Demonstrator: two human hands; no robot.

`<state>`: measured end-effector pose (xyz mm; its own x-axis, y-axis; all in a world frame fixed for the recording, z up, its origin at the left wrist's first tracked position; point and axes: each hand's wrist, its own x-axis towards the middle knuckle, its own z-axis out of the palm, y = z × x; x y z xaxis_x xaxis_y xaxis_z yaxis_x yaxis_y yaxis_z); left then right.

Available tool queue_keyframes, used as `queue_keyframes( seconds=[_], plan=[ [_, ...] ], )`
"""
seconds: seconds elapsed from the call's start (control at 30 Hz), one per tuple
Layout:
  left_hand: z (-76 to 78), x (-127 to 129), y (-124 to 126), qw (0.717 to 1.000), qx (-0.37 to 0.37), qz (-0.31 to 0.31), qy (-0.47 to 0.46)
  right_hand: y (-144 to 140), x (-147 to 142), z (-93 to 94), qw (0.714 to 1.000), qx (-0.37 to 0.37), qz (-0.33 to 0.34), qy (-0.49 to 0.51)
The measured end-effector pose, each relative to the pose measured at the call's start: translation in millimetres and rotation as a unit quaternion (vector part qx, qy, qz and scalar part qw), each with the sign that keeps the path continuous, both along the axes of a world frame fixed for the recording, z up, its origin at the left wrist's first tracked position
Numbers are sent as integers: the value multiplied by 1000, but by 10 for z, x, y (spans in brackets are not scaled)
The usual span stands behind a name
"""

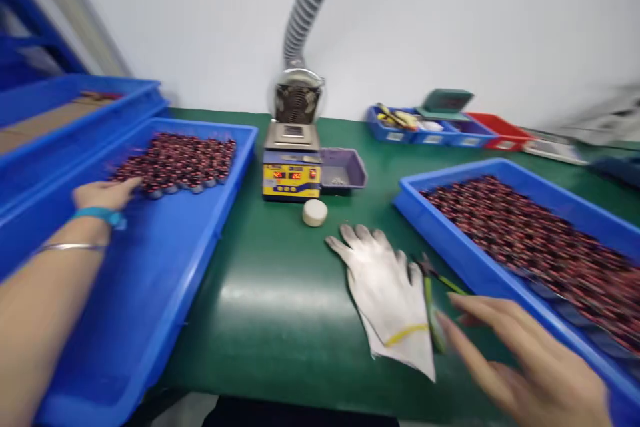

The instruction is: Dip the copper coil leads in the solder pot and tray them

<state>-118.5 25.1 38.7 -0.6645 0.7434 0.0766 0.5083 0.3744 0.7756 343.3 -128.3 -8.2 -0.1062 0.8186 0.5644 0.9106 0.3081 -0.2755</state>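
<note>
My left hand (105,197) reaches into the left blue tray (165,240), at the near edge of a cluster of small dark round parts with reddish wires (185,157). Its fingers are curled with the thumb stretched along the parts; what they hold, if anything, is hidden. My right hand (530,353) is slightly blurred, its thumb and fingers apart with nothing between them. It hovers by the green-handled pliers (434,313) and the near side of the right blue tray (470,260), which carries many similar wired parts (540,240). White gloves (387,290) lie left of the pliers.
A yellow-fronted soldering pot (293,177) with lit red digits stands at the back, under a ribbed hose (310,3). Beside it are a purple bin (357,170) and a round whitish block (315,212). Blue bins (425,137) and a red bin (505,130) line the wall.
</note>
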Motion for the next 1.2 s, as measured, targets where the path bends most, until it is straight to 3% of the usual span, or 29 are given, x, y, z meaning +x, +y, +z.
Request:
queue_keyframes(
  seconds=[0.07, 0.1, 0.2, 0.27, 0.37, 0.53, 0.67, 0.77, 0.9, 0.97, 1.07, 1.2],
  plan=[
    [-22, 6, 67, 998, 28, -3, -50, 258, -346, -2, 987, -29, 147, 59],
    [-45, 109, 114, 995, 44, -39, -81, 381, -516, 6, 974, -43, 209, 81],
    [-105, 676, 151, 975, 97, -132, -148, 734, -1007, 40, 938, -47, 313, 144],
    [-131, 1087, 30, 943, 107, -240, -204, 948, -1302, 42, 929, -20, 313, 198],
    [-177, 1476, -229, 915, 86, -300, -256, 1174, -1638, -18, 918, -19, 291, 270],
    [-284, 1581, -375, 904, 69, -322, -274, 1281, -1774, -106, 873, -93, 289, 382],
    [-367, 1602, -377, 875, -23, -387, -291, 1582, -1590, 64, 842, -128, 258, 456],
    [-443, 1649, -404, 868, -85, -430, -234, 2071, -1444, 341, 870, -132, 193, 434],
    [-532, 1651, -425, 855, -103, -500, -96, 2797, -1406, 711, 947, -135, 81, 280],
    [-553, 1629, -419, 844, -98, -526, -13, 3074, -1452, 831, 970, -127, 28, 205],
    [-553, 1603, -401, 829, -100, -545, 72, 3338, -1551, 898, 984, -120, -21, 129],
    [-529, 1605, -377, 810, -121, -559, 126, 3486, -1673, 839, 988, -122, -44, 86]
  ],
)
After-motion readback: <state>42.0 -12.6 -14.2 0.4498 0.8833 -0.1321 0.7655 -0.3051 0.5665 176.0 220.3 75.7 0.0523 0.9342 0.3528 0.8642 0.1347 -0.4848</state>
